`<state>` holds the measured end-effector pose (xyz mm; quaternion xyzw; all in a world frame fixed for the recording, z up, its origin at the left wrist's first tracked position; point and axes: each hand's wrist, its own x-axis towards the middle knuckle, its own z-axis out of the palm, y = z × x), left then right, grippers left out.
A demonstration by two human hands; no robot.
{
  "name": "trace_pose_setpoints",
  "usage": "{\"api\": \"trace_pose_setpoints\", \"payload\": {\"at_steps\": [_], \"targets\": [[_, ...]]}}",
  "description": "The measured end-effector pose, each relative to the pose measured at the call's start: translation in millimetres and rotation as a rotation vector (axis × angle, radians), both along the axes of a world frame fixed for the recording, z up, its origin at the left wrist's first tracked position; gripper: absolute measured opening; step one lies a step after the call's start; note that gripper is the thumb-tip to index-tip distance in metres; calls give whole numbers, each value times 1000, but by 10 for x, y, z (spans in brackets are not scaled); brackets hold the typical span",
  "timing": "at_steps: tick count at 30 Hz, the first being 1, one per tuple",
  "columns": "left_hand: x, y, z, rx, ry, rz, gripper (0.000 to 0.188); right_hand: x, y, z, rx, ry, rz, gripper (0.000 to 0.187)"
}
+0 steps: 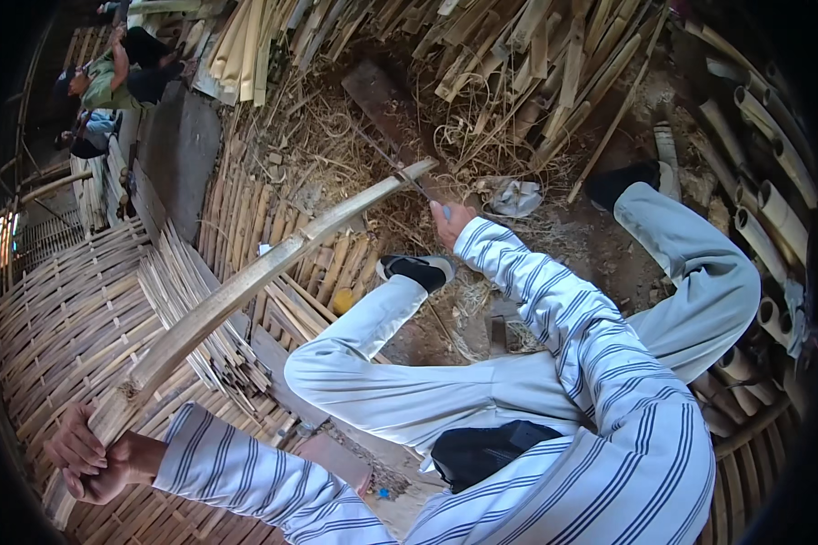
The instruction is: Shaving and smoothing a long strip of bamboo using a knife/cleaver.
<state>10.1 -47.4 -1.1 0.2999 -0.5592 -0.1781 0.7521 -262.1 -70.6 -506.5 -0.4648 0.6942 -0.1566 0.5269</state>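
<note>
A long split bamboo piece (236, 289) slants across the view from the lower left to the upper middle. My left hand (91, 457) is wrapped round its near end, below a node. My right hand (452, 224) is closed on the handle of a long, thin-bladed knife (415, 184). The blade crosses the bamboo at its far end and points up and left; whether its edge bites into the bamboo is too small to tell. Curly bamboo shavings (323, 168) lie on the ground below and beyond the knife.
Split bamboo strips (518, 54) are heaped at the far side. Cut bamboo tubes (777, 213) stack up on the right. Woven bamboo matting (73, 318) spreads on the left. Two people (109, 82) sit at the upper left. A crumpled white bag (515, 198) lies near my right hand.
</note>
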Motion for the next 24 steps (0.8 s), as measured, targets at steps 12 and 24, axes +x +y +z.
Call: {"api": "trace_pose_setpoints", "payload": {"at_steps": [12,24], "targets": [[-190,24,144,61,36,-281,20,-5,-368,267,213,-39,191,65],[-435,-368,119,138,-49,-288,24,-824,424,947,203,15,251,60]]}}
